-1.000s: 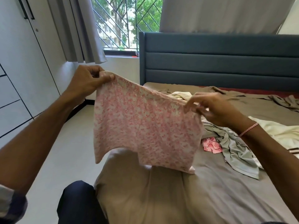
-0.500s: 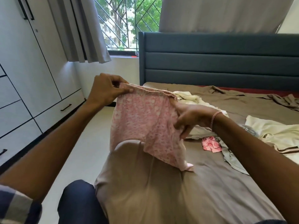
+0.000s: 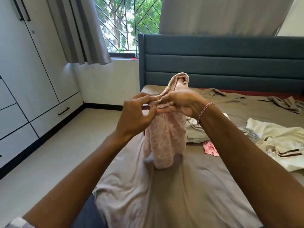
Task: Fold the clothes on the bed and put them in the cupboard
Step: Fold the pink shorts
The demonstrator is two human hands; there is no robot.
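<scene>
A pink floral garment (image 3: 164, 139) hangs folded in half above the bed (image 3: 164, 191), its lower end just touching the brown sheet. My left hand (image 3: 136, 114) pinches its top edge from the left. My right hand (image 3: 181, 102) holds the same top edge from the right, and a loop of the waistband sticks up behind its fingers. The two hands meet at the middle. Several unfolded clothes lie on the bed to the right: a cream top with dark stripes (image 3: 279, 145), a grey-green piece (image 3: 195, 130) and a small pink item (image 3: 210, 148).
The white cupboard (image 3: 32, 76) with drawers and black handles lines the left wall, its doors closed. Bare floor (image 3: 65, 145) runs between it and the bed. A blue headboard (image 3: 222, 63) and a barred window (image 3: 128, 25) with grey curtains stand behind. A brown cloth (image 3: 286, 102) lies far right.
My hands came together, bringing the two top corners of the pink garment to meet, so it went from spread wide to folded in half lengthwise.
</scene>
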